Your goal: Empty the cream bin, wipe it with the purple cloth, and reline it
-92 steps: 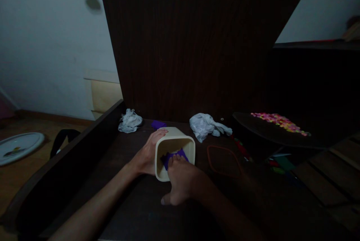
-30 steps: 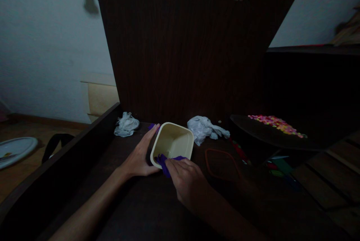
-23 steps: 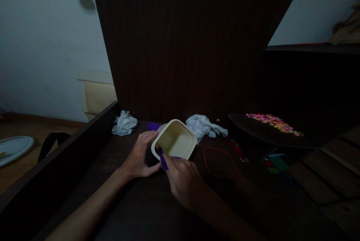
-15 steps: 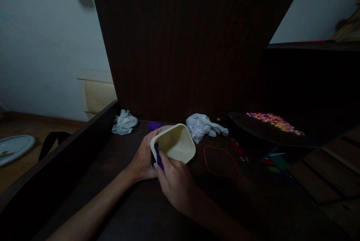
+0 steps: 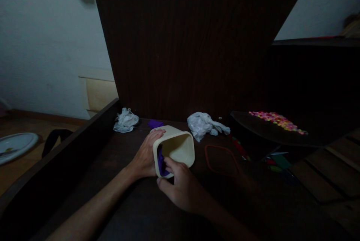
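Observation:
A cream, rounded-square plastic container (image 5: 180,147) lies tilted on its side above the dark wooden surface, its mouth turned toward me. My left hand (image 5: 144,156) grips it from the left, fingers over its upper side. Inside the mouth, against the left inner wall, is a purple cloth (image 5: 161,162). My right hand (image 5: 182,186) has its fingers inside the opening, pressing the cloth to that wall; the fingertips are partly hidden. Behind the container lies another purple piece (image 5: 155,123), which looks like cloth.
Crumpled whitish plastic bags lie at the back, one on the left (image 5: 126,121) and one on the right (image 5: 205,124). An orange-brown rectangular ring (image 5: 221,159) lies right of the container. Small colourful pieces (image 5: 277,121) cover part of a dark corner shelf (image 5: 253,130). A raised edge (image 5: 84,130) runs along the left.
The container has tipped further, its mouth facing me more. My right hand has pushed the purple cloth from the rim deeper along the left inner wall.

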`<action>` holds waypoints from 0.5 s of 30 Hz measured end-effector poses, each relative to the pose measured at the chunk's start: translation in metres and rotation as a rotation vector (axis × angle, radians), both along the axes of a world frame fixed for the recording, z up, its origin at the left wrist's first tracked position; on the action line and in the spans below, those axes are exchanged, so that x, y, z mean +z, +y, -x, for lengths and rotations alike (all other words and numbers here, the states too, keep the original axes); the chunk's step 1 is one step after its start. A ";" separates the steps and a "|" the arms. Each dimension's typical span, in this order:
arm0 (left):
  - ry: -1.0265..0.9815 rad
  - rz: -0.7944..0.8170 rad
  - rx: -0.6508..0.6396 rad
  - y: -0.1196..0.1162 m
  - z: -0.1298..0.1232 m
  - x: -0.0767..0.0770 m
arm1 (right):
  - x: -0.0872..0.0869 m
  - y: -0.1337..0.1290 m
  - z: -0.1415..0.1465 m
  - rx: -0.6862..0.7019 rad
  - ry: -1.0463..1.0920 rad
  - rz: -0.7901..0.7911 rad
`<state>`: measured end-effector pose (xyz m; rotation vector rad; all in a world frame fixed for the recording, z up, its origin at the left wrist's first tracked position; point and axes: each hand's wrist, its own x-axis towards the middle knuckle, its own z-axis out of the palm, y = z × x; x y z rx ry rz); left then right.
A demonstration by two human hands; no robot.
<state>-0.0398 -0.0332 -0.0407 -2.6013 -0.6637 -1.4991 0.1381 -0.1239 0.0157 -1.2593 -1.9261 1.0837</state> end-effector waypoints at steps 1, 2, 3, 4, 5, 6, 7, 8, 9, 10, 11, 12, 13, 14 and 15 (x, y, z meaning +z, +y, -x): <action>0.002 0.005 0.001 0.001 0.001 0.001 | 0.000 0.001 0.001 -0.011 0.039 0.016; 0.004 0.009 0.002 0.001 0.001 0.001 | -0.001 0.001 0.002 -0.024 0.084 0.038; 0.007 0.009 0.002 0.001 0.001 0.002 | -0.001 0.001 0.004 -0.034 0.126 0.063; 0.009 0.007 -0.002 0.002 0.001 0.002 | -0.001 0.001 0.005 -0.043 0.156 0.090; 0.009 0.003 -0.008 0.002 0.001 0.003 | 0.001 0.000 0.006 -0.047 0.165 0.116; 0.007 -0.001 -0.013 0.002 0.001 0.003 | 0.002 -0.001 0.007 -0.046 0.150 0.132; 0.004 -0.002 -0.019 0.001 0.001 0.003 | 0.005 -0.003 0.008 -0.036 0.116 0.130; 0.001 0.000 -0.023 0.001 0.001 0.004 | 0.009 -0.005 0.009 -0.021 0.074 0.113; -0.004 0.007 -0.027 0.001 0.001 0.004 | 0.012 -0.008 0.010 -0.002 0.033 0.084; -0.009 0.018 -0.031 0.001 0.001 0.004 | 0.015 -0.011 0.011 0.019 -0.003 0.053; -0.012 0.034 -0.035 0.000 0.001 0.005 | 0.018 -0.013 0.012 0.040 -0.035 0.022; -0.014 0.050 -0.041 0.000 0.002 0.005 | 0.019 -0.016 0.013 0.056 -0.067 -0.004; -0.013 0.063 -0.049 0.000 0.003 0.005 | 0.019 -0.018 0.015 0.067 -0.104 -0.023; -0.010 0.074 -0.055 0.001 0.004 0.005 | 0.017 -0.020 0.016 0.072 -0.149 -0.040; -0.006 0.081 -0.060 0.001 0.005 0.004 | 0.015 -0.022 0.017 0.079 -0.196 -0.058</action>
